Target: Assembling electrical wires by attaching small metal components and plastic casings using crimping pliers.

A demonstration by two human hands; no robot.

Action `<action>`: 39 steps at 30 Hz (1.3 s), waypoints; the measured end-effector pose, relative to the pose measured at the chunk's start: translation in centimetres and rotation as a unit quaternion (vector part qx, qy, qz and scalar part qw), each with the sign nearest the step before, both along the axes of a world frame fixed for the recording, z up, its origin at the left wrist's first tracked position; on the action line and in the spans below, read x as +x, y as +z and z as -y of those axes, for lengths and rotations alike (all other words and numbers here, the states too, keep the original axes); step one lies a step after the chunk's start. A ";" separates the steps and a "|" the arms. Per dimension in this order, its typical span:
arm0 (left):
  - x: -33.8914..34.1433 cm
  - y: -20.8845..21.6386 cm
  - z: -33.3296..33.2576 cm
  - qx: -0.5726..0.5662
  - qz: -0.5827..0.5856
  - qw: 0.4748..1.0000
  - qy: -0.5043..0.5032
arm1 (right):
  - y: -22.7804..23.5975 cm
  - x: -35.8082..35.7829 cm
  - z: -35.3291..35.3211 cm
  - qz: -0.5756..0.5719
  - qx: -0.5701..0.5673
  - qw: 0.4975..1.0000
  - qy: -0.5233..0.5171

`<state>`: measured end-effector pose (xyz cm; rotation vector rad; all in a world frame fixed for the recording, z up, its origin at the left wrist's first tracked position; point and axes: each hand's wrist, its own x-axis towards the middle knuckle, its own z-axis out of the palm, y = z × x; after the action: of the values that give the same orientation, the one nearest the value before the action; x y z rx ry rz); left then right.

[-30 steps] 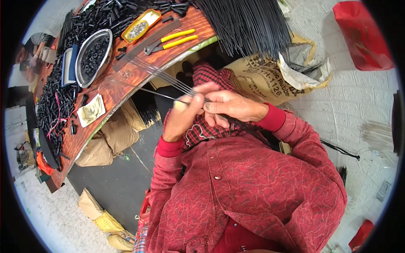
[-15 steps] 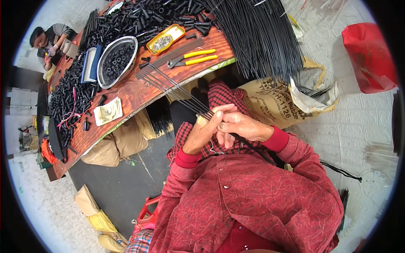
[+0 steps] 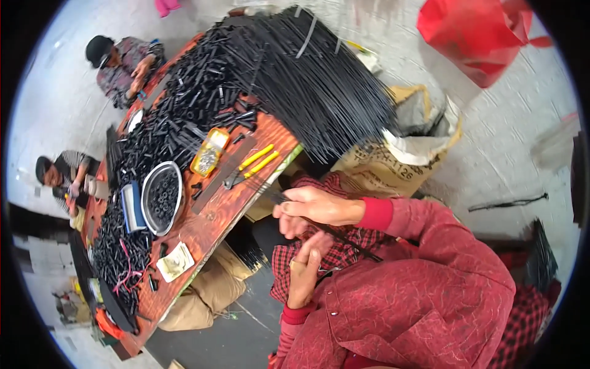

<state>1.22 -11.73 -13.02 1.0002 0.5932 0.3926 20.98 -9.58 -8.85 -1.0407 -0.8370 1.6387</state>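
"Black rods [image 3: 353, 244], a small bunch, held just off the near edge of the table [image 3: 203, 226]. Whose grip is that?"

"Right hand [image 3: 322, 208]: thumb and fingers pinch the bunch. Left hand [image 3: 307, 267], just beside it, looks loosely spread, though blurred; I can't see it gripping anything."

"So one pinch carries the lot. What worries you?"

"Slipping. If that pinch eased, I reckon they could fan out and drop in front of the table."

"And the far ends?"

"Toward the table's edge, near the pliers [image 3: 255, 165] lying on it. Too wide a swing might snag the handles and drag them off."

"I'd mind that big sheaf [image 3: 319, 80] too, jutting over the table's right end."

"True. One careless brush against those tips could pull some down onto the sack [image 3: 393, 172] beside the table."
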 end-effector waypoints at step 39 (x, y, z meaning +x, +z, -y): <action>3.6 0.7 -2.2 -0.028 0.055 0.995 0.080 | 1.9 27.5 -16.4 0.681 -0.067 0.625 -0.375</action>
<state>4.80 -9.53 -12.30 0.8738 0.5845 0.5666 48.51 6.79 -6.94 -2.3663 -0.9163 -0.0820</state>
